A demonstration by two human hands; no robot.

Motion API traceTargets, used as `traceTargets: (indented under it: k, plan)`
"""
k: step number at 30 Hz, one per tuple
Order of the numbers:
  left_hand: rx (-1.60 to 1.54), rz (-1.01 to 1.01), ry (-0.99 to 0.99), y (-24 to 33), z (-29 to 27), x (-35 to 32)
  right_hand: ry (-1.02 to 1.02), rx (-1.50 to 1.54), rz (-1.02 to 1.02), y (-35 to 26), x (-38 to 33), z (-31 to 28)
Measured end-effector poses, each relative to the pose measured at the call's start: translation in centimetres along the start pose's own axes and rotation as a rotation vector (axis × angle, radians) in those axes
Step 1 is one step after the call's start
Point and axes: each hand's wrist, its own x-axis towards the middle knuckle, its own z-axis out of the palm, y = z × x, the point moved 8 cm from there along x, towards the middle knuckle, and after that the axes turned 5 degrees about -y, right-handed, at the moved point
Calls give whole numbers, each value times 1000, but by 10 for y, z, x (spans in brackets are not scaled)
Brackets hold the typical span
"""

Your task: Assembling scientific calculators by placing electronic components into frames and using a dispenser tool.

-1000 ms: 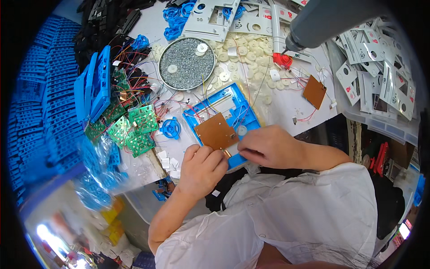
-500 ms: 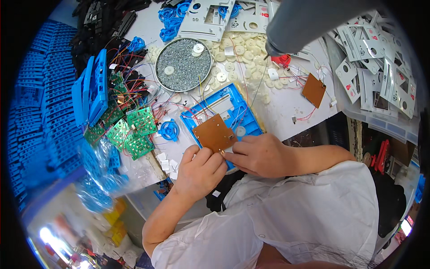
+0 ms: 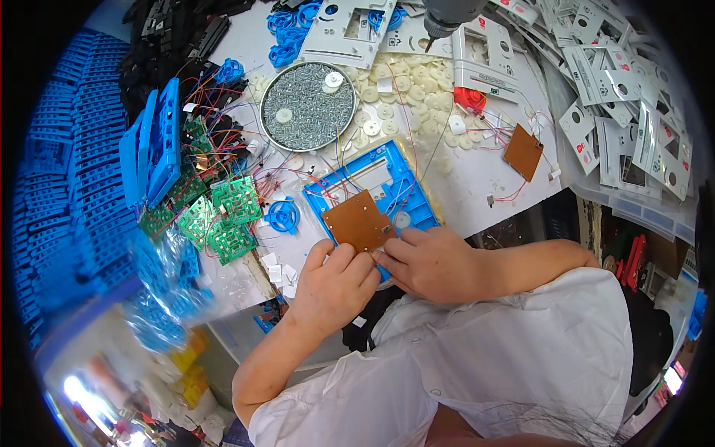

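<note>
Hands [image 3: 333, 289] [image 3: 433, 264] at brown board [image 3: 357, 222]; panels [image 3: 593, 88] seemingly lettered.

From the person's head, the left of two side-by-side fisheye cameras is looking steeply down past the white shirt [image 3: 506, 350] and facing outward across the table [image 3: 477, 181]. It is hanging near the work, catching the left hand [image 3: 335, 287] and right hand [image 3: 433, 266] just below centre, while straight edges are bowing toward a dark, rounded rim

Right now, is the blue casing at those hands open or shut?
Open: the casing shows its interior beyond a brown circuit board.
</note>
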Motion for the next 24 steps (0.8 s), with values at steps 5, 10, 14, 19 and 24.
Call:
traceTargets:
  k: [5, 10, 14, 19, 24]
  plan:
    - [-187, -339, 117, -24, 3, -13, -31, 0, 3, 0, 0, 1]
    - [-289, -468, 169, -23, 7, -25, -37, 34, -2, 2, 0, 0]
    - [-357, -544, 222, -21, 4, -26, -45, 11, 0, 2, -2, 1]
    - [-355, -609, 272, -19, 10, -31, -42, 24, -16, 1, -1, 1]
    - [-322, -616, 260, -16, 9, -31, -32, 2, 2, 3, -1, 3]
